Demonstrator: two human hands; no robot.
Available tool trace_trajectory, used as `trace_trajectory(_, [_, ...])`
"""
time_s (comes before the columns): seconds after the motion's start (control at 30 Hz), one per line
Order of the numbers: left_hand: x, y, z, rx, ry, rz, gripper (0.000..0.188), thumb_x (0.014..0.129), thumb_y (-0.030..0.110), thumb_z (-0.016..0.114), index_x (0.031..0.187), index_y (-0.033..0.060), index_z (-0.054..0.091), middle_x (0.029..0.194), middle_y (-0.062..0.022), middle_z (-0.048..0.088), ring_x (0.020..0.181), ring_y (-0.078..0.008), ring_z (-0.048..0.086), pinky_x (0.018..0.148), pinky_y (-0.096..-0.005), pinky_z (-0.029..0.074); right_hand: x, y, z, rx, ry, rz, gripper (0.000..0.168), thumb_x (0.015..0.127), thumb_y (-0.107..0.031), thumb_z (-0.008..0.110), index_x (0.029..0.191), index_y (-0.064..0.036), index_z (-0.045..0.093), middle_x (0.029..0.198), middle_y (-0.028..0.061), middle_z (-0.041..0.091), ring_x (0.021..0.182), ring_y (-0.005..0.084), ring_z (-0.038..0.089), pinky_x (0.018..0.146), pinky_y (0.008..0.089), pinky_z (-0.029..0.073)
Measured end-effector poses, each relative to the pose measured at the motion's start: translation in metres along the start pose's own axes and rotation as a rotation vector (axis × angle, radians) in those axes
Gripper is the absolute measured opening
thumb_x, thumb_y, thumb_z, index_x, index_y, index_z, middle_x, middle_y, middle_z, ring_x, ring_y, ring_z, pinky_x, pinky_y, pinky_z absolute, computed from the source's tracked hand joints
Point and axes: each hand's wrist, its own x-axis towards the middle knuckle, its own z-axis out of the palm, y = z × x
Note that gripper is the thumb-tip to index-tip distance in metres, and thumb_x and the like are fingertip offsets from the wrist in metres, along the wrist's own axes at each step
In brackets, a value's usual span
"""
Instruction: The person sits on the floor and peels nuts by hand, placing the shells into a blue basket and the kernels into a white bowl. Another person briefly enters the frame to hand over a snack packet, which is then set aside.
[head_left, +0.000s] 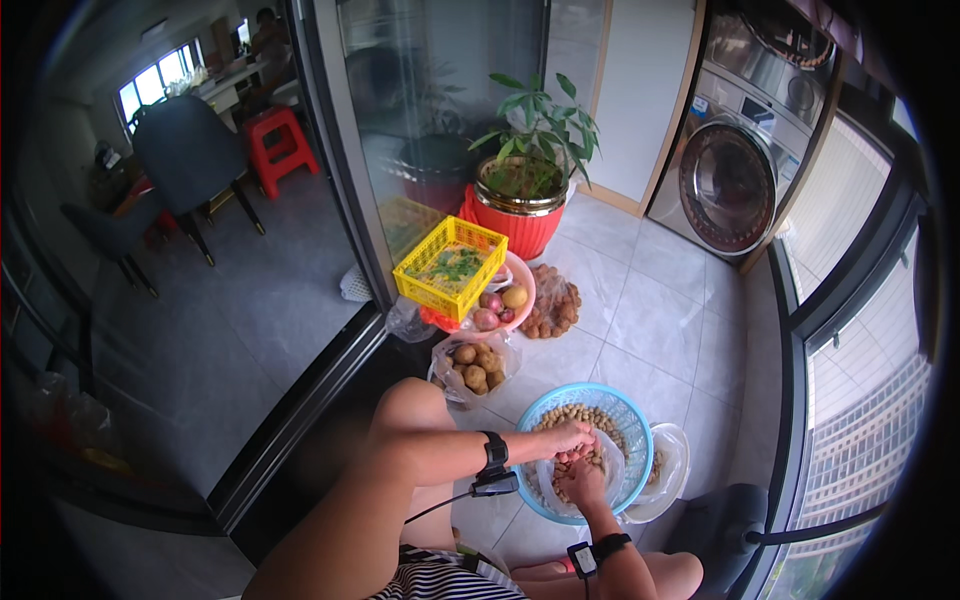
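Note:
A round light-blue plastic basket (529, 420) on the tiled floor holds unshelled peanuts (561, 415). Inside the basket lies an open clear plastic bag (613, 463) with more peanuts in it. My left hand (568, 441) is over the bag, its fingers curled and seemingly pinching something small that I cannot make out. Just below it, my right hand (584, 482) reaches into the bag among the peanuts, its fingertips partly hidden. Both wrists wear black straps with small devices. Beside the basket, a white plastic-lined bowl (677, 469) holds some peanuts.
Potatoes in a plastic bag (475, 369), a pink basin (530, 289) with onions, a yellow crate (450, 300) with greens, and a bag of brown lumpy produce (551, 304) stand ahead. Behind them is a potted plant (525, 195). A dark door track (300, 420) runs left; windows are right.

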Motion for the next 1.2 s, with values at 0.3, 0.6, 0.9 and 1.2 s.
trace_trajectory(0.3, [0.013, -0.018, -0.01, 0.302, 0.203, 0.18, 0.043, 0.094, 0.042, 0.052, 0.071, 0.0064, 0.058, 0.052, 0.0018, 0.045, 0.037, -0.0072, 0.04, 0.031, -0.0237, 0.027, 0.007, 0.001, -0.047, 1.42, 0.066, 0.303, 0.016, 0.082, -0.015, 0.055, 0.075, -0.001, 0.059, 0.063, 0.0042, 0.057, 0.054, 0.0126, 0.053, 0.05, 0.0241, 0.043])
trace_trajectory(0.6, [-0.001, -0.008, -0.007, 0.144, 0.004, -0.092, 0.042, 0.093, 0.049, 0.049, 0.074, 0.0126, 0.054, 0.054, 0.006, 0.039, 0.039, -0.0039, 0.031, 0.033, -0.0219, 0.019, 0.002, -0.014, -0.055, 1.431, 0.081, 0.221, 0.015, 0.089, -0.014, 0.053, 0.091, -0.001, 0.061, 0.074, 0.0031, 0.06, 0.059, 0.0095, 0.053, 0.055, 0.0212, 0.043])
trace_trajectory(0.9, [0.001, -0.004, -0.001, 0.266, 0.055, -0.005, 0.048, 0.088, 0.053, 0.053, 0.07, 0.0094, 0.06, 0.051, 0.0011, 0.043, 0.038, -0.0082, 0.039, 0.032, -0.0227, 0.028, -0.002, -0.024, -0.066, 1.399, 0.136, 0.094, 0.011, 0.093, -0.012, 0.059, 0.093, -0.001, 0.059, 0.079, 0.0053, 0.064, 0.06, 0.0084, 0.057, 0.053, 0.0199, 0.046])
trace_trajectory(1.2, [0.01, -0.017, -0.007, 0.259, 0.067, 0.052, 0.049, 0.091, 0.05, 0.052, 0.068, 0.0071, 0.059, 0.05, -0.001, 0.046, 0.035, -0.0102, 0.041, 0.031, -0.0242, 0.029, 0.001, -0.025, -0.061, 1.265, 0.158, 0.08, 0.011, 0.094, -0.012, 0.055, 0.089, -0.002, 0.057, 0.076, 0.0024, 0.061, 0.06, 0.0077, 0.055, 0.054, 0.0201, 0.043])
